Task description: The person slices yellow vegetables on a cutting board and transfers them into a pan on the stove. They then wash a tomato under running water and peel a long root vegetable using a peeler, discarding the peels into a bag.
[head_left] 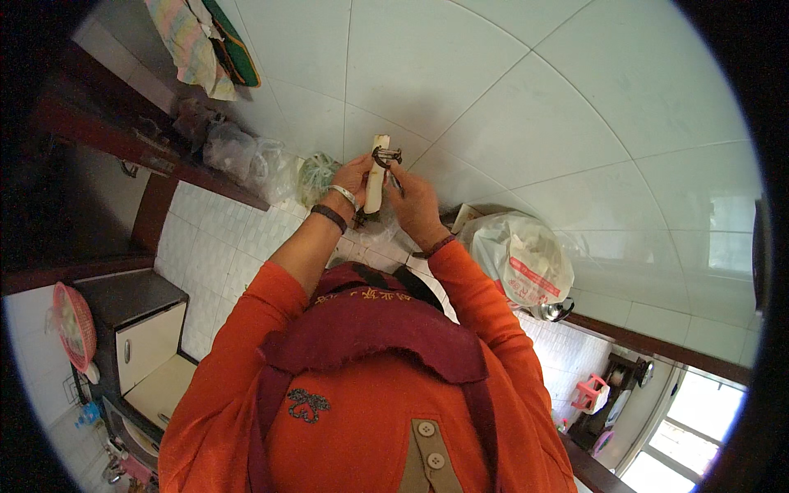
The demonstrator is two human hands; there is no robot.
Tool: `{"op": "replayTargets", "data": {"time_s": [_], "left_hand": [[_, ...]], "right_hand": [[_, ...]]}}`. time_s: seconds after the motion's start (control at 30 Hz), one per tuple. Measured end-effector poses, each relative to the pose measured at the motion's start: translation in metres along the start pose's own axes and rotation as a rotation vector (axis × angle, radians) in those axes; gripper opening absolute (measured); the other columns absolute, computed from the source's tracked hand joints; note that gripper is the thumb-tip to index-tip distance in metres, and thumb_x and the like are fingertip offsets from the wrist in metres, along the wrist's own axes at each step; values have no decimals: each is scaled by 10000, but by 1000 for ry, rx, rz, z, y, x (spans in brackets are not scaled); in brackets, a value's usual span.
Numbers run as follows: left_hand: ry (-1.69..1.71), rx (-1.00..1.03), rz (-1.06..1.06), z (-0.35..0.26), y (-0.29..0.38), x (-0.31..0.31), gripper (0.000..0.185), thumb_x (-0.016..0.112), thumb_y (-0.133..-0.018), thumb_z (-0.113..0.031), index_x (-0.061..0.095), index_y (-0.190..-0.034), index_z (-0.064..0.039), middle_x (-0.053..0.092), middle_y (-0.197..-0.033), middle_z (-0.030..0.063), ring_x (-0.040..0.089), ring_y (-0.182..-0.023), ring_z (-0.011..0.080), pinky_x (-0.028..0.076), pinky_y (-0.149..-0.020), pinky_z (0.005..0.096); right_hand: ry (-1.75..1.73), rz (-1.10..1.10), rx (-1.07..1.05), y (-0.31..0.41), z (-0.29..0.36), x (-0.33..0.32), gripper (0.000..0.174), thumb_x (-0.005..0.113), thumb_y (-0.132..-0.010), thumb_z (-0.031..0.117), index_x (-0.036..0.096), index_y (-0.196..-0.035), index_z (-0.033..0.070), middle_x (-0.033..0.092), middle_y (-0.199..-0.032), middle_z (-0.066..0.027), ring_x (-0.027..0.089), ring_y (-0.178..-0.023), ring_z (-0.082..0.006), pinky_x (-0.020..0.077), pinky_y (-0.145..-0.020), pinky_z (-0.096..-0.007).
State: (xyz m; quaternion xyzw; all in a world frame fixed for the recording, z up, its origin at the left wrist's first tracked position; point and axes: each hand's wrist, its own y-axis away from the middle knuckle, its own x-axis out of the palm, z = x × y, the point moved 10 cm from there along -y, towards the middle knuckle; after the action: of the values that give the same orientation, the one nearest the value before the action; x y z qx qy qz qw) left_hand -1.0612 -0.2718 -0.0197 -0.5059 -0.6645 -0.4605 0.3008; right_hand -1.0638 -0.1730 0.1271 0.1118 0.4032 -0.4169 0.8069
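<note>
A pale, elongated piece of vegetable (373, 190) is upright in the picture, gripped along its left side by my left hand (352, 177). My right hand (418, 206) holds a dark-handled vegetable peeler (387, 155), whose head lies across the upper part of the piece. Brownish marks show on the vegetable's pale surface. Below the hands, a clear plastic bag (377, 227) rests near the floor; what it holds is partly hidden by my hands.
Clear plastic bags (237, 151) and a bag of greens (317, 175) lie along the tiled wall (456, 92) at left. A full white plastic bag (524, 259) stands at right beside a metal pot (551, 310). Left behind is a counter (126, 296) with a pink basket (75, 326).
</note>
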Motion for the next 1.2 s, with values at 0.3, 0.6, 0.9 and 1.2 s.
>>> {"op": "replayTargets", "data": {"time_s": [0.3,0.6,0.9,1.2], "left_hand": [[-165,47,-209,-1,3,-24,297,459,-975,-198,552,-1173,4,638,-869,100,620,-728,225,548,-631,352],[14,12,-132,-16,12,12,297,562,-945,-270,549,-1057,5,612,-845,131,605,-657,250,540,-563,358],[-13,-117,57,-2,19,17,298,575,-936,-272,560,-1073,-7,604,-916,123,616,-818,253,550,-695,374],[-28,-138,99,3,25,24,297,546,-952,-250,564,-1051,30,622,-884,123,616,-786,233,555,-708,345]], "right_hand": [[-90,39,28,17,9,0,434,610,-805,74,567,-1233,18,613,-819,-244,598,-713,-355,464,-664,-406],[-251,-19,203,20,-28,-18,459,613,-829,146,547,-1269,30,634,-762,-149,628,-711,-285,494,-657,-396],[-461,12,312,5,-53,-11,469,584,-854,145,528,-1298,4,571,-692,-49,492,-471,-90,411,-415,-253],[-246,-73,101,-20,-35,-27,449,613,-825,150,571,-1251,13,526,-600,-31,468,-466,-101,395,-446,-292]]}}
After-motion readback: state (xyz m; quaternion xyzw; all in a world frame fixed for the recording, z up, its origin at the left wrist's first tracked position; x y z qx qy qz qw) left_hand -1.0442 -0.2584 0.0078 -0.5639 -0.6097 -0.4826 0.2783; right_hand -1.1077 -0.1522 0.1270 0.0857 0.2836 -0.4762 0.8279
